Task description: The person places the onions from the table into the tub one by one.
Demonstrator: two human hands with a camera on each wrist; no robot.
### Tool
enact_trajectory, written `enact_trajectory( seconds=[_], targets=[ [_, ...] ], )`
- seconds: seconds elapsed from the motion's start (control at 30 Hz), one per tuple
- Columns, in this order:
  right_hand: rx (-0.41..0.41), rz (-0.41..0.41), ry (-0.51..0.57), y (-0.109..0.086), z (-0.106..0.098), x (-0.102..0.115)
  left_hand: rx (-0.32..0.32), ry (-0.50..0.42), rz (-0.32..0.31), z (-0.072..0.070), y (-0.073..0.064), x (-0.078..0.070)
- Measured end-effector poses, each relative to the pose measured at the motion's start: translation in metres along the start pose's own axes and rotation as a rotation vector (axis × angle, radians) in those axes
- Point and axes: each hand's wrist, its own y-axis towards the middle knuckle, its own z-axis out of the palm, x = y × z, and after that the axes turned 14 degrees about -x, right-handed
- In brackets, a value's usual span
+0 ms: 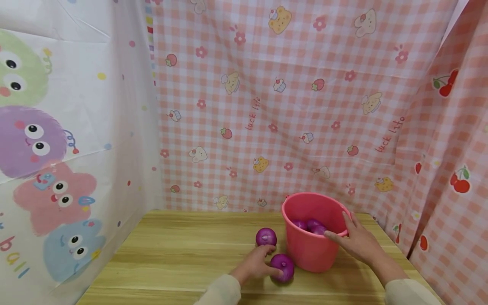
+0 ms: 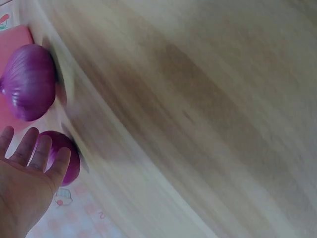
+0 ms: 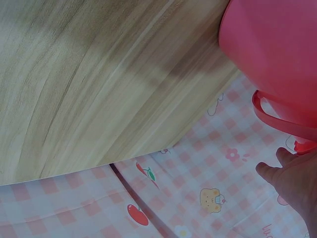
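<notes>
My left hand [image 1: 254, 264] reaches low over the table between two loose purple onions, fingers extended. Its thumb overlaps the nearer onion [image 1: 282, 268], and its fingertips are right at the farther onion [image 1: 266, 237]. In the left wrist view, the spread fingers partly cover one onion [image 2: 73, 161], while the other onion [image 2: 30, 82] shows whole beside the pink bucket. The bucket [image 1: 311, 252] stands upright with several purple onions [image 1: 316, 225] inside. My right hand [image 1: 360, 241] holds its right rim, thumb at the near side and fingers along the outer side.
A wood-grain table [image 1: 183, 254] carries everything. A pink checked curtain [image 1: 244, 84] hangs behind it and a white cartoon curtain [image 1: 126, 127] at the left. The bucket's red handle [image 3: 280, 121] hangs on its outer side in the right wrist view.
</notes>
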Motion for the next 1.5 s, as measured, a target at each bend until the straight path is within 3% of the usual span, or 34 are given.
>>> enact_trajectory(
  seconds=[0.23, 0.73, 1.5],
  targets=[
    [-0.004, -0.003, -0.018, -0.001, 0.000, 0.000, 0.000, 0.051, 0.049, 0.006, -0.002, 0.001],
    [-0.007, -0.006, -0.023, 0.001, 0.000, 0.000, 0.009, 0.060, -0.019, 0.015, -0.002, 0.001],
    [-0.011, -0.012, -0.017, -0.001, -0.001, 0.002, -0.041, 0.119, 0.024, 0.016, -0.002, 0.005]
  ],
)
